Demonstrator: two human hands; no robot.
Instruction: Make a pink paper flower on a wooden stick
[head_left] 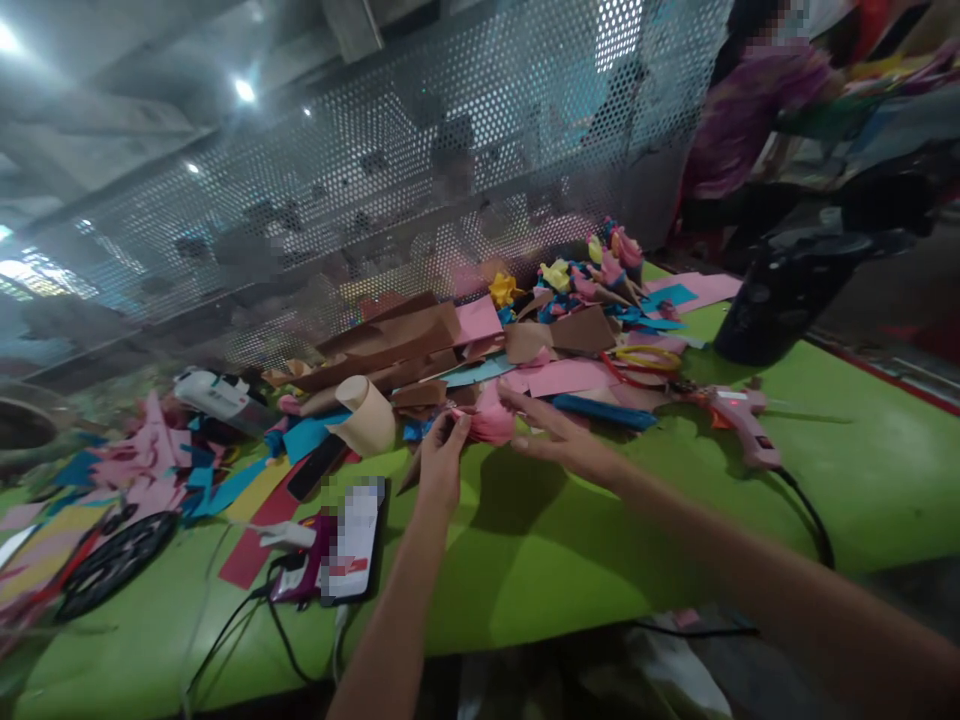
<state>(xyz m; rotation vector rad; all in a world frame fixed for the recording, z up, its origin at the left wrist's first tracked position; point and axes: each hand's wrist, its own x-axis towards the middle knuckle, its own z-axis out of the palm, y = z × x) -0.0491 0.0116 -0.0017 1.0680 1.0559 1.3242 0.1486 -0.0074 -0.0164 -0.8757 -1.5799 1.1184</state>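
Observation:
My left hand [441,455] reaches over the green table [540,540] with its fingers pinched on the edge of a pink paper flower [491,418]. My right hand [551,428] lies just right of that flower, fingers stretched out and spread, touching its far side. Around the flower lie pink paper sheets [562,377], brown card pieces [390,340] and a blue strip [604,410]. A beige roll of tape [369,415] stands to the left of my left hand.
A pink glue gun [739,418] with a black cord lies at right, beside a black machine [795,290]. Finished paper flowers [607,265] are piled at the back. A phone [352,540] and cables sit near the front edge. Another person [750,110] stands at the far right behind a perforated metal screen [420,170].

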